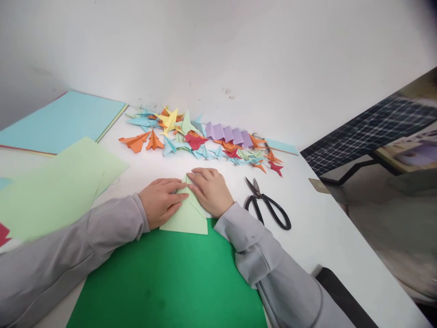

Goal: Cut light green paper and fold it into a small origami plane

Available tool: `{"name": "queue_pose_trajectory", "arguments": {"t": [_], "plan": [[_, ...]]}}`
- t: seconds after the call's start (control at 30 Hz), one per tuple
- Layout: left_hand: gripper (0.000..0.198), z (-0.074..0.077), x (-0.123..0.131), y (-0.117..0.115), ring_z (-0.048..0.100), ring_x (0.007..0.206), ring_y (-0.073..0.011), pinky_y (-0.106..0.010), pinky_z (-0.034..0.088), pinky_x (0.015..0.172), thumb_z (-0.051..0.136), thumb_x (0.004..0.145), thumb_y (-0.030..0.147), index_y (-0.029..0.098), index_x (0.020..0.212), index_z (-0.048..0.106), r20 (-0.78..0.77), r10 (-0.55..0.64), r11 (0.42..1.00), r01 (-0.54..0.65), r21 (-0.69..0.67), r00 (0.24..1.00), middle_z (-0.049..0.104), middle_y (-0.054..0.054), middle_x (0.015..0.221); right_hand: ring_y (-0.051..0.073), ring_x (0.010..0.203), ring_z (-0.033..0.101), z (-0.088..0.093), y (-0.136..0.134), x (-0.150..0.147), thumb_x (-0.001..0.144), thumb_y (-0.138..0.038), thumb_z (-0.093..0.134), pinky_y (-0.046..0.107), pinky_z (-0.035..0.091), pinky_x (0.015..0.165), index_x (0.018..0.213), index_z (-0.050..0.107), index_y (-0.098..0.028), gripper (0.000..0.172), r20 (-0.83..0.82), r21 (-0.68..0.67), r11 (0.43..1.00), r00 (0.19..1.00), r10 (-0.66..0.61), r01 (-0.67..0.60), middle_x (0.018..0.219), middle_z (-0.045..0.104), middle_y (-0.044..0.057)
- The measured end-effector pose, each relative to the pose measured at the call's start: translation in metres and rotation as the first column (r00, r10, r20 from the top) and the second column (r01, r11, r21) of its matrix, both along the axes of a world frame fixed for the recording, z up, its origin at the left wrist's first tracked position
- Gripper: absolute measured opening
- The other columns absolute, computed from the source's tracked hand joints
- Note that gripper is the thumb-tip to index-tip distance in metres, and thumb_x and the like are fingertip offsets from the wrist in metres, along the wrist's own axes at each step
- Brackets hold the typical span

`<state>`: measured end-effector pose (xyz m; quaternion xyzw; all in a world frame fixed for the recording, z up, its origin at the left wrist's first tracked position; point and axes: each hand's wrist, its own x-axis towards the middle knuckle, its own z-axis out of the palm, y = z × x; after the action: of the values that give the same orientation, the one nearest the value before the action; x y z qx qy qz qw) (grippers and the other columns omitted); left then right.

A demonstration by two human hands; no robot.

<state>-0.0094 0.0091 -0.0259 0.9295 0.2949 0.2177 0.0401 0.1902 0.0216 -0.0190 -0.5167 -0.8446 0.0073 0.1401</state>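
Observation:
A light green sheet of paper (186, 214), folded to a point at its far end, lies partly over the near green sheet (164, 278). My left hand (162, 200) holds it down from the left, fingers pressed together on the folded flap. From the right, my right hand (211, 191) grips the paper near its pointed tip, thumb and fingers closed at the crease. The undersides of both hands' fingers are hidden. Black-handled scissors (264, 200) lie with blades apart, to the right of my right hand.
Several small folded paper planes (169, 120) in many colours lie along the wall, beside a pleated purple paper (228, 134). Blue sheets (64, 120) are stacked at the back left; larger light green sheets (51, 187) lie nearer. A black object (341, 291) rests near the table's right edge.

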Motion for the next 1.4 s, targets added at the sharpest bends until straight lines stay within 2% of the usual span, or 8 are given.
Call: {"name": "queue_pose_trajectory", "arguments": {"t": [0.13,0.27,0.67,0.83,0.93,1.03,1.13,1.4], "plan": [[0.032,0.000,0.001,0.000,0.049,0.120,-0.0255,-0.044,0.044,0.097,0.040,0.088,0.018,0.017,0.111,0.062,-0.005,-0.014,1.000,0.014,0.007,1.000,0.060,-0.012,0.120,0.025,0.109,0.043,-0.001,0.000,-0.001,0.091,-0.037,0.044,0.038,0.035,0.090,0.121,0.057,-0.022,0.036,0.038,0.024,1.000,0.999,0.007,-0.007,0.127,0.055,0.008],[0.033,-0.001,0.001,-0.001,0.045,0.124,-0.0266,-0.046,0.040,0.101,0.038,0.089,0.017,0.013,0.114,0.060,0.000,-0.050,0.999,0.050,-0.019,0.999,0.058,-0.015,0.121,0.026,0.108,0.043,0.000,-0.001,-0.002,0.092,-0.038,0.042,0.039,0.036,0.089,0.133,0.046,-0.022,0.044,0.077,0.028,1.000,0.997,-0.001,-0.001,0.127,0.054,0.009],[0.034,0.001,0.001,-0.004,0.048,0.121,-0.0270,-0.044,0.039,0.103,0.035,0.090,0.015,0.008,0.113,0.059,-0.035,-0.053,0.998,0.054,0.013,0.998,0.059,-0.015,0.119,0.027,0.110,0.043,0.003,-0.003,-0.005,0.093,-0.037,0.037,0.040,0.037,0.087,0.127,0.051,-0.023,0.040,0.128,0.052,0.998,0.992,0.015,-0.022,0.128,0.053,0.008],[0.036,0.003,0.000,0.000,0.051,0.118,-0.0234,-0.042,0.042,0.102,0.033,0.093,0.024,0.012,0.118,0.057,0.064,-0.042,0.997,0.046,-0.056,0.997,0.063,-0.012,0.117,0.026,0.107,0.046,0.008,-0.005,-0.006,0.094,-0.034,0.034,0.043,0.034,0.087,0.127,0.050,-0.022,0.039,0.197,0.093,0.994,0.980,0.029,-0.048,0.127,0.054,0.008],[0.037,0.004,-0.002,0.009,0.056,0.112,-0.0192,-0.035,0.047,0.097,0.031,0.094,0.023,0.014,0.108,0.064,0.169,-0.045,0.996,0.058,-0.074,0.985,0.066,-0.009,0.111,0.026,0.104,0.048,0.010,-0.007,-0.008,0.095,-0.033,0.032,0.045,0.031,0.089,0.127,0.049,-0.021,0.039,0.232,0.104,0.993,0.972,0.034,-0.060,0.126,0.055,0.009],[0.036,0.005,-0.003,0.019,0.063,0.099,-0.0169,-0.030,0.052,0.089,0.033,0.094,0.022,0.013,0.096,0.068,0.238,-0.122,0.991,0.131,-0.022,0.963,0.070,-0.009,0.100,0.025,0.103,0.049,0.012,-0.008,-0.009,0.095,-0.032,0.031,0.046,0.029,0.090,0.128,0.048,-0.020,0.039,0.251,0.100,0.993,0.968,0.029,-0.055,0.125,0.055,0.011],[0.032,0.003,-0.003,0.025,0.065,0.095,-0.0191,-0.031,0.054,0.083,0.039,0.091,0.021,0.011,0.092,0.070,0.219,-0.199,0.980,0.190,0.062,0.955,0.071,-0.011,0.098,0.025,0.104,0.049,0.013,-0.008,-0.010,0.095,-0.032,0.030,0.045,0.029,0.091,0.128,0.047,-0.021,0.039,0.256,0.092,0.995,0.966,0.021,-0.046,0.125,0.055,0.010],[0.030,-0.003,-0.005,0.024,0.064,0.099,-0.0220,-0.035,0.054,0.082,0.040,0.091,0.021,0.012,0.093,0.069,0.156,-0.196,0.974,0.175,0.143,0.968,0.071,-0.011,0.100,0.025,0.106,0.048,0.012,-0.009,-0.010,0.096,-0.033,0.029,0.045,0.029,0.090,0.129,0.046,-0.021,0.039,0.254,0.084,0.996,0.967,0.013,-0.035,0.128,0.053,0.009]]}}
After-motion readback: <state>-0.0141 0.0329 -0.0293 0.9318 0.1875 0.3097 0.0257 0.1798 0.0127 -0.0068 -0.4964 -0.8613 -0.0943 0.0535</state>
